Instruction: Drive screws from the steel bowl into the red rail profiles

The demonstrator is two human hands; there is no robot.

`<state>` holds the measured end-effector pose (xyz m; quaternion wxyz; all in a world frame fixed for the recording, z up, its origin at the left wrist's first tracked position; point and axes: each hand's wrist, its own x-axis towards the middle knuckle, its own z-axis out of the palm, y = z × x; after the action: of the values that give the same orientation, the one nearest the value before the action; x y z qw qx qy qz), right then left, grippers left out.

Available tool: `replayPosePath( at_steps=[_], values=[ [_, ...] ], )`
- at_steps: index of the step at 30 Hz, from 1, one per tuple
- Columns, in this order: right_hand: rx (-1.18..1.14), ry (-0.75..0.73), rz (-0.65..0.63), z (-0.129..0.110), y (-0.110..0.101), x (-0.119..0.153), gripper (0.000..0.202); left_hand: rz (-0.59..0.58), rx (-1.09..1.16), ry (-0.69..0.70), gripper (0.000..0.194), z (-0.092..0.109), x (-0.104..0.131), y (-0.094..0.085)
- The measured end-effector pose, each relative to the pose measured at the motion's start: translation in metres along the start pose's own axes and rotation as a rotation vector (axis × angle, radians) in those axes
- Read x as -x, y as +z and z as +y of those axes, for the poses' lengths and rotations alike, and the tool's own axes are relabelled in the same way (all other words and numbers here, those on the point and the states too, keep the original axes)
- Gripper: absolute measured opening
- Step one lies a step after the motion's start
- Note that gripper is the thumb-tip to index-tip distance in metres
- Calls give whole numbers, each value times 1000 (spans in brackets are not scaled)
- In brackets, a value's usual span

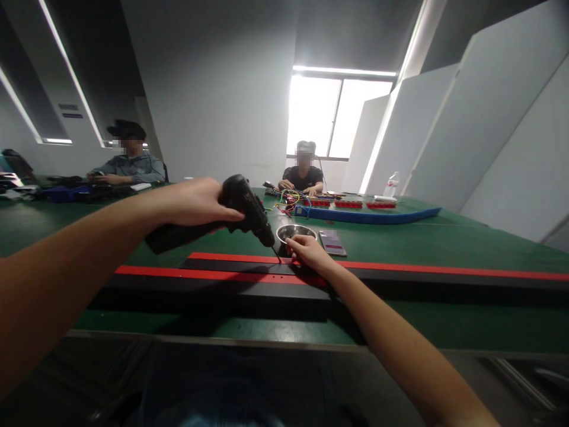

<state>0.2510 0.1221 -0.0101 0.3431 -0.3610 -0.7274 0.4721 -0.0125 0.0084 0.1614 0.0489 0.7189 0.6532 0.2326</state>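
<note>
My left hand point(195, 203) is wrapped round a black power drill point(249, 207), which tilts down to the right. The drill's thin bit meets the upper black and red bar point(377, 271) near its left part. Just right of the bit, my right hand point(306, 252) is closed with thumb and fingertips together, low over the same bar; what it pinches is too small to make out. A second black and red bar point(222, 276) lies nearer the table's front edge, with small dark holes in its red strip. Behind my right fingertips stands a round metal bowl point(297, 229).
A phone-like flat object point(332, 243) lies right of the bowl. Farther back are a long blue strip point(368, 215), red parts point(349, 204), coloured wires point(288, 201) and a bottle point(391, 185). Two people point(304, 175) sit across the green table point(444, 243).
</note>
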Motion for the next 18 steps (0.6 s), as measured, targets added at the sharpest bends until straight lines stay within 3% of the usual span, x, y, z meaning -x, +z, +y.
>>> replayPosePath(
  at_steps=[2, 7, 11, 18],
  values=[
    [16, 4, 12, 0, -1, 1, 32, -15, -275, 55, 47, 17, -9, 0],
    [35, -15, 49, 4, -3, -1, 34, 148, -618, 179, 54, 56, -14, 19],
    [36, -22, 62, 7, -2, -3, 33, 227, -708, 224, 40, 74, -13, 33],
    [63, -24, 56, 3, 1, -1, 30, 207, -706, 183, 37, 83, -16, 35]
  ],
)
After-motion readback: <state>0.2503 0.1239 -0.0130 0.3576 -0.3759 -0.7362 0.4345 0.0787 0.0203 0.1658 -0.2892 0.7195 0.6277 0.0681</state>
